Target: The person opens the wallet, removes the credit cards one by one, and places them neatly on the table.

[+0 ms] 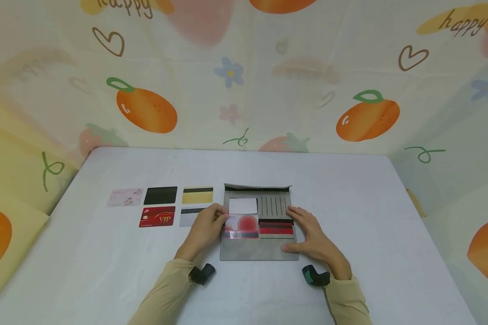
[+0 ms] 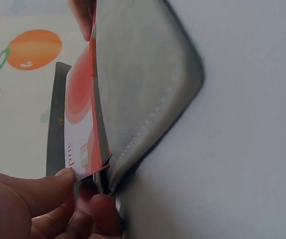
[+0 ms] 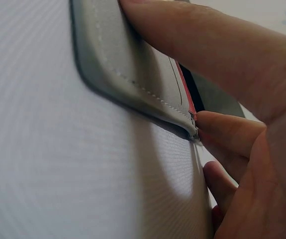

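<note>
A grey wallet (image 1: 260, 250) lies unfolded on the table, with card slots on its inner face. My left hand (image 1: 207, 225) is at its left edge, where thumb and fingers pinch the corner of a pink-and-white bank card (image 2: 80, 99). That card sits at the lower left slots, its chip showing in the left wrist view. With the thumb on the wallet's lower right face and the fingers along the right edge, my right hand (image 1: 311, 234) holds the wallet. Red cards with dark stripes (image 1: 275, 229) fill the lower right slots. A white card (image 1: 243, 206) shows at the upper left.
Left of the wallet lie a pale pink card (image 1: 124, 197), a black card (image 1: 160, 195), a red VIP card (image 1: 157, 216), a gold card (image 1: 197, 196) and a silver card (image 1: 188, 218), partly behind my left hand. A printed cloth (image 1: 244, 108) hangs behind the white table (image 1: 349, 189).
</note>
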Motion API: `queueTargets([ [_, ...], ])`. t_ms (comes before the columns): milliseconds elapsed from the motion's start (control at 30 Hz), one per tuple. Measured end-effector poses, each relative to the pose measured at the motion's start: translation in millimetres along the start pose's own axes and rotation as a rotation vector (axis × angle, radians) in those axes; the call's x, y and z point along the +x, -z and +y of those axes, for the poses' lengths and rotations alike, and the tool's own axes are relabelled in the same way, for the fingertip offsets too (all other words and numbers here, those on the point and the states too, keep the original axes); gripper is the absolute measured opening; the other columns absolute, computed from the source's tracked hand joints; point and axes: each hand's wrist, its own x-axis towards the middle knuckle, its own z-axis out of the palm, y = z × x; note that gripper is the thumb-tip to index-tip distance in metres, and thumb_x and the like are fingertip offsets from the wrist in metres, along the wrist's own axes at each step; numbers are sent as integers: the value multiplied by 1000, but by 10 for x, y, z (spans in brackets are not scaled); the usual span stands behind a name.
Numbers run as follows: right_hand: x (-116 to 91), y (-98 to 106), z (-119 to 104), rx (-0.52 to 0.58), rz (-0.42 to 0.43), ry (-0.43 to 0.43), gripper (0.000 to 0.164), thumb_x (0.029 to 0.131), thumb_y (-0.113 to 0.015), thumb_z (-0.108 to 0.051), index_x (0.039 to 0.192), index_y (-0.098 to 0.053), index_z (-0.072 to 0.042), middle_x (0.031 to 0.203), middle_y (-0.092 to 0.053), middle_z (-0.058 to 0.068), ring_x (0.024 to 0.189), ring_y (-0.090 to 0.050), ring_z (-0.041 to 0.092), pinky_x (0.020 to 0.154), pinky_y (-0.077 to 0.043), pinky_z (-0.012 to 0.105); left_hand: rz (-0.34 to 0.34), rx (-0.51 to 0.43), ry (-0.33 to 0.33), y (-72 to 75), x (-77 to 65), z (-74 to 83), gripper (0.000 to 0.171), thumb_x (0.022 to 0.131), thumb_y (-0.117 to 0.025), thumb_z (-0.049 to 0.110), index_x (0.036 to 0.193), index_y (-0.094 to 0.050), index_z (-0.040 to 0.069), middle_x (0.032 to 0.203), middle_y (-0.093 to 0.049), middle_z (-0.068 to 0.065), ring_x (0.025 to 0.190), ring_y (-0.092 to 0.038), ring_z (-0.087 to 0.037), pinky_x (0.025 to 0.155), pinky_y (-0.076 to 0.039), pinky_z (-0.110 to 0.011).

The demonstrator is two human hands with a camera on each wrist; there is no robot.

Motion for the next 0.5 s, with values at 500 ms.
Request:
queueTargets([
  [500,1,1,5,-16,-1,12,97,70,-87,-32,149,-40,0,157,-33,20,144,-22,48,110,-16,73,-45,-75,4,5,-36,-36,32,86,-75,9,117,-68,9,87,-62,-4,80,-53,-17,68,-44,-25],
])
